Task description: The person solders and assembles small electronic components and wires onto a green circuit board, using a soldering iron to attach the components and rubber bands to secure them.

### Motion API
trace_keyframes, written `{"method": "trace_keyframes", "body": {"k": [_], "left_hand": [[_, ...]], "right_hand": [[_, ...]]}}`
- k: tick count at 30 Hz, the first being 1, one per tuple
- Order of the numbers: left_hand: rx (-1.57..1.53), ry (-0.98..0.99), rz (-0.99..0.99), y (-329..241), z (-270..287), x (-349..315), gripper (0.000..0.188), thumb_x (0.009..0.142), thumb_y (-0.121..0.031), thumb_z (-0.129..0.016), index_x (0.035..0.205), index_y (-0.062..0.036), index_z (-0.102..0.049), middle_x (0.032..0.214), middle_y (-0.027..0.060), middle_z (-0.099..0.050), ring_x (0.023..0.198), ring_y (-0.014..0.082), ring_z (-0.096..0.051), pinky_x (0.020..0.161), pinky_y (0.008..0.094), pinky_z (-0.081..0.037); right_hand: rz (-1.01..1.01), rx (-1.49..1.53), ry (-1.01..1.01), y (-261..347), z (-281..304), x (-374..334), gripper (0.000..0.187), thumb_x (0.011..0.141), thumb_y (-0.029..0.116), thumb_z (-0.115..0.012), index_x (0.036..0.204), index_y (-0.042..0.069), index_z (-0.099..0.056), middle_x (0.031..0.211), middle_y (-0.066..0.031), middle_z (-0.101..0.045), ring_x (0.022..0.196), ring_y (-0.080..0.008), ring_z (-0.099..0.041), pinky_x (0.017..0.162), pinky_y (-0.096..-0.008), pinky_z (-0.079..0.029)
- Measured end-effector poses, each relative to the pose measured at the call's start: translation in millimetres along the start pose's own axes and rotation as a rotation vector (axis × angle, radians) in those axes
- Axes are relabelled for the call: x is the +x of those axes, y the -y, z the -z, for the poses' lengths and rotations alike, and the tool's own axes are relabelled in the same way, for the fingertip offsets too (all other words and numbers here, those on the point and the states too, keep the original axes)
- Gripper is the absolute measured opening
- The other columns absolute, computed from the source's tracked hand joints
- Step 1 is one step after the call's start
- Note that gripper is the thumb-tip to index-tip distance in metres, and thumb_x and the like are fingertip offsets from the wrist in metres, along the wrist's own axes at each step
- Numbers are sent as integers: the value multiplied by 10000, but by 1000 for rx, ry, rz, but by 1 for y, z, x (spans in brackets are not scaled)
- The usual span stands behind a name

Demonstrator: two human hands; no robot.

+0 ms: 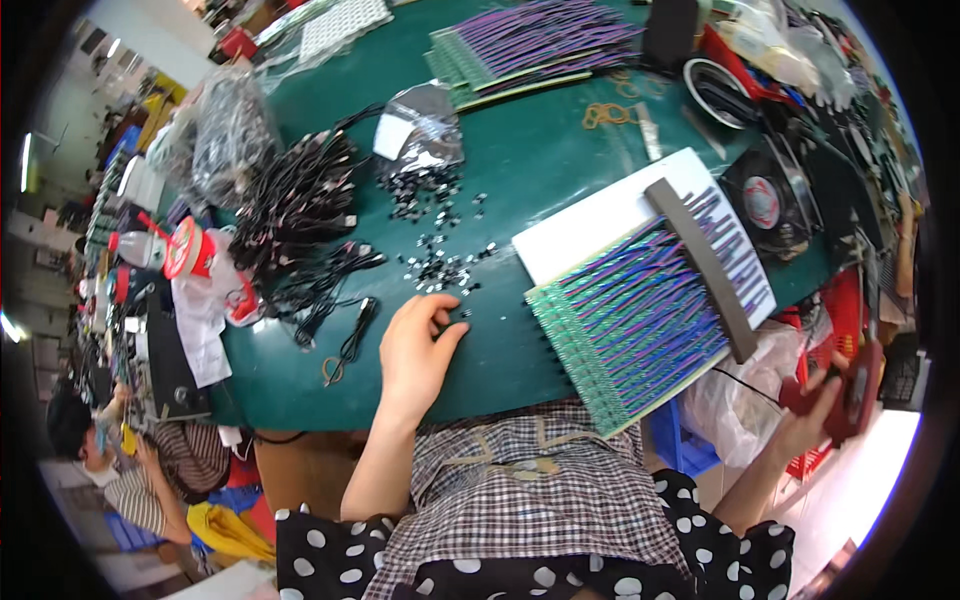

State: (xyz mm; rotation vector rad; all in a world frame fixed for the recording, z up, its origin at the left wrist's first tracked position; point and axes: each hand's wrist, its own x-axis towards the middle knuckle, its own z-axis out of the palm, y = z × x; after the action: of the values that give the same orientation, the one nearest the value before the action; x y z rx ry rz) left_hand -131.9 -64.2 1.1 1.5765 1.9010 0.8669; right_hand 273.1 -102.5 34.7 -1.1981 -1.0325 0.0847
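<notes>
Small black parts [437, 270] are scattered on the green table [500, 365], just below a shiny bag [428, 115]. The left hand [412, 348] is placed right beside them, fingers bent; whether one is pinched cannot be told. A dark red tool [856, 400] is gripped by the right hand [800, 425]. Dark things are kept in a big clear bag [232, 130].

Bright, even light washes over the counter [540, 130], shadows soft, and there's glare sparking off the clear bag [440, 150]! Far left, a lamp [26, 162] glows in dimmer surroundings; lower right burns out white. The left hand [418, 345] reads clearly, the right hand [808, 412] softer, as fisheye curves everything toward a black rim.
</notes>
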Motion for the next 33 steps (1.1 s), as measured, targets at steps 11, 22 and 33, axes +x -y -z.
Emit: {"method": "trace_keyframes", "body": {"k": [11, 22, 33], "left_hand": [[-107, 123, -138, -13, 3, -16, 87, 802, 35, -616, 886, 29, -593, 810, 89, -634, 743, 144, -629, 675, 269, -504], [-1035, 545, 508, -60, -30, -77, 86, 862, 44, -560, 947, 52, -566, 849, 137, -656, 780, 179, -654, 737, 290, -546], [-792, 444, 341, -71, -47, -82, 125, 874, 50, -519, 982, 15, -469, 825, 107, -631, 792, 149, -633, 722, 258, -512]], "right_hand": [[-229, 158, 302, 25, 36, -67, 652, 869, 415, -549, 1282, -47, -346, 955, -103, -546, 514, -90, -458, 490, -173, -347], [-967, 367, 775, 59, 34, -91, 383, 717, 137, -571, 1045, -50, -510, 682, -48, -513, 575, -136, -507, 670, -285, -470], [-1265, 361, 1036, 41, 60, -79, 590, 638, 268, -831, 1035, -62, -544, 813, -95, -631, 647, -135, -584, 598, -232, -454]]}}
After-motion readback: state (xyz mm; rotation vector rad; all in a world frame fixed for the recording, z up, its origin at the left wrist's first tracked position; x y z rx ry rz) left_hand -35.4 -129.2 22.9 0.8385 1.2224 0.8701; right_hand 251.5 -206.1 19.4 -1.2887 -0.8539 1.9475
